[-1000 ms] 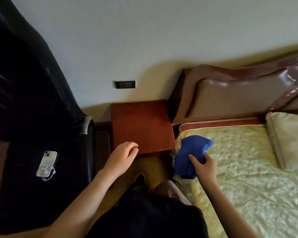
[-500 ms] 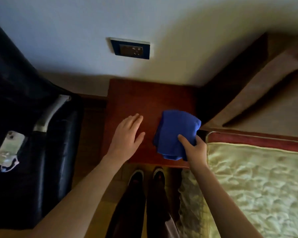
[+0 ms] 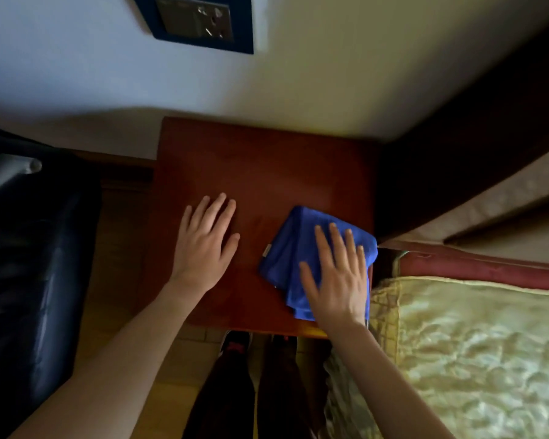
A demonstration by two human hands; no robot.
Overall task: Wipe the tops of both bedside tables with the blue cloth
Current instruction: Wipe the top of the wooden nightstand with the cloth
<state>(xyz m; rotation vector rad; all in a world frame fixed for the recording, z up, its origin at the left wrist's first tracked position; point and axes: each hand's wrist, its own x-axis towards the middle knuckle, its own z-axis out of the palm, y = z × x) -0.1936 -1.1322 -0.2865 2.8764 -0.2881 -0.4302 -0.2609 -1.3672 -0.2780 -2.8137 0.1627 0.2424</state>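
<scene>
A reddish-brown wooden bedside table (image 3: 267, 172) stands against the wall, seen from above. The folded blue cloth (image 3: 290, 248) lies on its front right part. My right hand (image 3: 336, 277) rests flat on the cloth, fingers spread, pressing it onto the tabletop. My left hand (image 3: 205, 245) lies flat and empty on the front left of the tabletop, a short gap from the cloth. Only this one bedside table is in view.
A bed with a pale quilted cover (image 3: 476, 353) and red-edged mattress lies to the right, its dark headboard (image 3: 476, 128) behind. A black chair (image 3: 29, 280) stands left. A blue-framed wall socket (image 3: 200, 20) is above the table. My legs and shoes (image 3: 235, 343) are below.
My right hand carried the cloth from the bed onto the tabletop and flattened over it. My left hand spread flat on the table. The view has closed in on the table.
</scene>
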